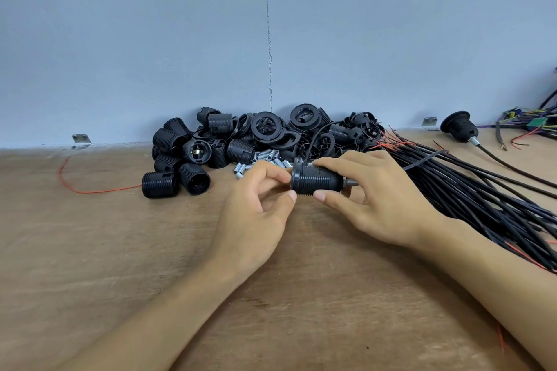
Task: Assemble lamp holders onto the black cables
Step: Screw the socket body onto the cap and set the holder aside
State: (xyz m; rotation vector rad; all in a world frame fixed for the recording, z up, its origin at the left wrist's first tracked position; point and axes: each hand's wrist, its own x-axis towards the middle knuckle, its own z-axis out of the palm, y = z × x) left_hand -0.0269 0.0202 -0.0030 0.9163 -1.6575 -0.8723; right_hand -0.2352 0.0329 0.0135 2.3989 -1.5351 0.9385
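right hand (382, 199) fingers grip ribbed black plastic lamp holder (319, 181) just above brown wooden tabletop (120, 250); left hand (256, 199) pinches its flanged end. Blue-grey wall (150, 39) behind. Black holder-parts pile (256, 138) beyond hands, black cable bundle (482, 199) right.

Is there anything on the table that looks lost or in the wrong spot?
Yes. One loose red wire curls alone on the wooden table, left of the lamp holder pile, far from the black cable bundle on the right, where the other red wire ends are. Nothing looks broken.
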